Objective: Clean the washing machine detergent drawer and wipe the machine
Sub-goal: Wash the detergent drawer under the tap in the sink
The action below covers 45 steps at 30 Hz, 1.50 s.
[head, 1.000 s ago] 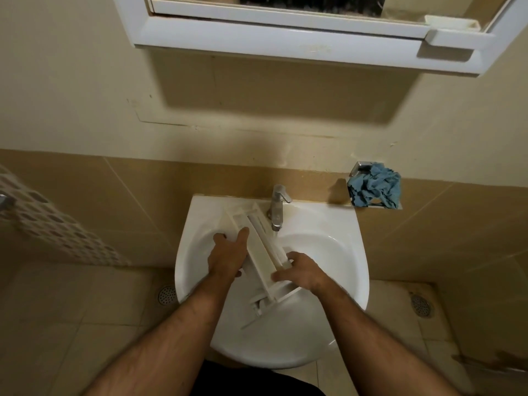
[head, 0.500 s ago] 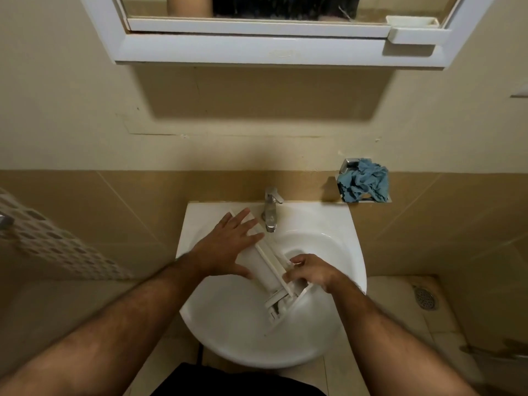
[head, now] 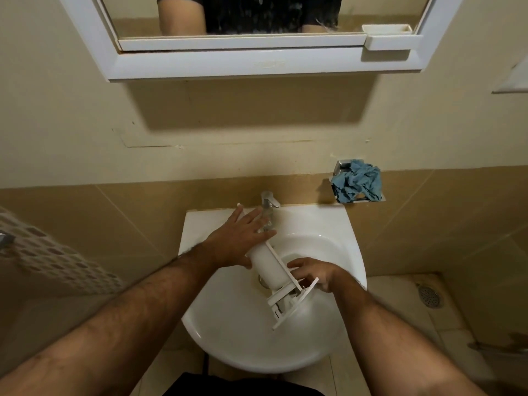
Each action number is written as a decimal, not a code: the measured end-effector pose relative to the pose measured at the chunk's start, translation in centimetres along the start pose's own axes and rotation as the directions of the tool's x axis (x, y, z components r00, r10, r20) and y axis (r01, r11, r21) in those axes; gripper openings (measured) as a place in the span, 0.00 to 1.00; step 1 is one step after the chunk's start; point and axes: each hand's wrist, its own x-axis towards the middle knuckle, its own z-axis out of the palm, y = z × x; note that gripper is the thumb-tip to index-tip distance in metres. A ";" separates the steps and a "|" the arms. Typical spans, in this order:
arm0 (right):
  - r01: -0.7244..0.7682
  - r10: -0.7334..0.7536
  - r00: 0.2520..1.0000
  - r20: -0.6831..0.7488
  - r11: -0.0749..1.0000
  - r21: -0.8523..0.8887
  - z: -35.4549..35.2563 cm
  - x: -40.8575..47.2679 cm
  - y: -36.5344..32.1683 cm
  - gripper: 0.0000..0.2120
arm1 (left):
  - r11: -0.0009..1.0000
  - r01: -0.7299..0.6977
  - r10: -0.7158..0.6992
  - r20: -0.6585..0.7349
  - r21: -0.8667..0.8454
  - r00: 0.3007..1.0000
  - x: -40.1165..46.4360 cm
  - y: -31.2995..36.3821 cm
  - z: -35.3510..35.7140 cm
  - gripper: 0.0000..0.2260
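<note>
Step in hand: rinsing and rubbing the detergent drawer [head: 268, 264] over the sink [head: 351, 252]; judged early in the task, with no washing machine in view.
Drawer: white, underside up, slanting across the basin; far end under the left palm, front panel low and toward the body, beside the right hand.
Left hand [head: 240, 238]: flat on the drawer's upper end, fingers straight and spread, pressing rather than gripping; fingertips just short of the tap.
Right hand [head: 314, 274]: fingers curled round the drawer's lower end just behind the front panel, gripping it from the right edge.
Tap [head: 268, 204]: directly beyond the left fingertips; whether water is running cannot be told.
Cloth [head: 357, 181]: blue, bunched on a small wall shelf, well beyond and to the right of the right hand, untouched.
Doing it well: best to keep the right grip firm as the anchor, sweep the flat left palm along the length of the casing, then turn the drawer compartments-up toward the spout so residue flushes down to the drain.
Risk: wet plastic likely slippery; thin front panel and ribs near the right fingers probably fragile, so pressure better kept on the solid body.
Later: cloth for wiping the machine.
</note>
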 end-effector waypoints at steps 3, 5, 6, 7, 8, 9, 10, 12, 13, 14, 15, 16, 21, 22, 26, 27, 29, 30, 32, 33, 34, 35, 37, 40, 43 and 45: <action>-0.012 0.012 0.999 0.035 1.000 -0.007 -0.2 1.6 1.2 0.42 | 1.000 -0.013 0.013 0.017 -0.011 1.000 0.0 0.0 -0.3 0.44; -0.001 0.001 0.999 0.047 1.000 -0.003 0.0 2.1 1.5 0.34 | 1.000 -0.022 0.022 0.020 -0.006 1.000 -0.1 -0.2 -0.3 0.44; -0.009 0.009 0.999 0.042 1.000 -0.003 0.2 1.7 1.3 0.29 | 1.000 -0.024 0.024 0.024 -0.003 0.999 -0.1 -0.3 -0.4 0.44; -0.017 0.017 0.999 0.043 1.000 0.004 0.2 1.7 1.3 0.25 | 1.000 -0.025 0.025 0.027 0.001 0.999 -0.2 -0.3 -0.4 0.44; -0.021 0.021 0.999 0.042 1.000 0.007 0.3 1.5 1.2 0.23 | 1.000 -0.026 0.026 0.025 0.006 0.999 -0.3 -0.4 -0.4 0.44; -0.011 0.011 0.999 0.037 1.000 0.012 0.2 1.8 1.2 0.24 | 1.000 -0.021 0.021 0.021 0.006 1.000 -0.4 -0.4 -0.5 0.44; -0.008 0.008 1.000 0.023 1.000 0.004 0.2 1.5 1.0 0.27 | 1.000 -0.009 0.009 0.011 0.001 1.000 -0.6 -0.4 -0.4 0.43; -0.010 0.010 1.000 -0.023 1.000 -0.019 0.8 -0.7 -0.8 0.34 | 1.000 0.021 -0.022 -0.018 -0.013 1.000 -1.1 -0.5 0.0 0.41; 0.012 -0.015 0.999 -0.051 0.998 -0.059 1.0 -1.3 -1.4 0.36 | 0.999 0.032 -0.033 -0.041 -0.017 0.999 -1.5 -0.5 0.5 0.38; 0.037 -0.046 0.996 -0.080 0.994 -0.104 1.0 -1.5 -1.8 0.37 | 0.999 0.039 -0.041 -0.067 -0.023 0.997 -1.9 -0.6 1.1 0.35; 0.057 -0.073 0.991 -0.113 0.988 -0.142 1.0 -1.5 -2.1 0.37 | 0.998 0.048 -0.050 -0.096 -0.029 0.994 -2.4 -0.6 1.9 0.32; 0.079 -0.109 0.983 -0.148 0.977 -0.197 1.0 -1.4 -2.3 0.39 | 0.997 0.059 -0.064 -0.128 -0.040 0.990 -2.8 -0.5 2.7 0.29; -0.025 -0.298 0.870 -0.394 0.769 -0.638 1.8 -1.1 -2.3 0.40 | 0.968 0.149 -0.178 -0.137 -0.201 0.974 -4.6 0.6 5.8 0.21; -0.053 -0.344 0.835 -0.430 0.727 -0.684 2.0 -1.0 -2.2 0.39 | 0.958 0.172 -0.203 -0.123 -0.228 0.971 -4.9 0.9 6.3 0.20; -0.167 -0.475 0.731 -0.489 0.570 -0.804 2.7 -0.7 -1.7 0.37 | 0.911 0.252 -0.315 -0.157 -0.327 0.936 -5.4 1.9 8.2 0.19; -0.191 -0.487 0.720 -0.495 0.547 -0.815 2.8 -0.7 -1.6 0.38 | 0.877 0.289 -0.379 -0.183 -0.385 0.907 -5.4 2.3 8.3 0.19; -0.218 -0.502 0.702 -0.506 0.525 -0.823 2.9 -0.7 -1.4 0.38 | 0.728 0.413 -0.569 -0.146 -0.547 0.809 -5.5 3.2 7.8 0.14; -0.229 -0.503 0.692 -0.518 0.527 -0.818 2.9 -0.7 -1.3 0.38 | 0.606 0.473 -0.668 -0.087 -0.640 0.739 -5.5 3.7 7.5 0.11; -0.242 -0.484 0.683 -0.547 0.557 -0.794 2.9 -0.9 -1.1 0.37 | 0.314 0.567 -0.776 0.138 -0.761 0.615 -5.3 4.6 7.4 0.11; -0.242 -0.467 0.685 -0.560 0.579 -0.779 2.9 -0.9 -1.0 0.37 | 0.191 0.603 -0.760 0.272 -0.775 0.590 -5.1 4.9 7.7 0.14; -0.238 -0.448 0.691 -0.567 0.599 -0.764 2.9 -0.9 -1.0 0.37 | 0.091 0.621 -0.716 0.383 -0.778 0.584 -4.8 5.2 8.1 0.16; -0.231 -0.429 0.701 -0.570 0.620 -0.750 2.8 -0.9 -1.1 0.37 | -0.009 0.623 -0.662 0.472 -0.782 0.583 -4.4 5.5 8.4 0.18; -0.204 -0.399 0.721 -0.566 0.659 -0.724 2.5 -0.9 -1.3 0.37 | -0.241 0.577 -0.559 0.597 -0.781 0.575 -3.4 6.1 8.6 0.23; -0.159 -0.367 0.760 -0.536 0.695 -0.701 1.9 -0.8 -2.0 0.38 | -0.506 0.467 -0.450 0.684 -0.725 0.574 -2.3 6.6 7.9 0.28; -0.133 -0.380 0.773 -0.508 0.686 -0.716 2.3 -0.5 -3.0 0.38 | -0.605 0.388 -0.416 0.692 -0.695 0.590 -1.6 6.6 7.6 0.28; -0.128 -0.389 0.769 -0.507 0.684 -0.719 2.6 -0.1 -3.4 0.38 | -0.644 0.346 -0.406 0.688 -0.683 0.602 -1.2 6.4 7.5 0.25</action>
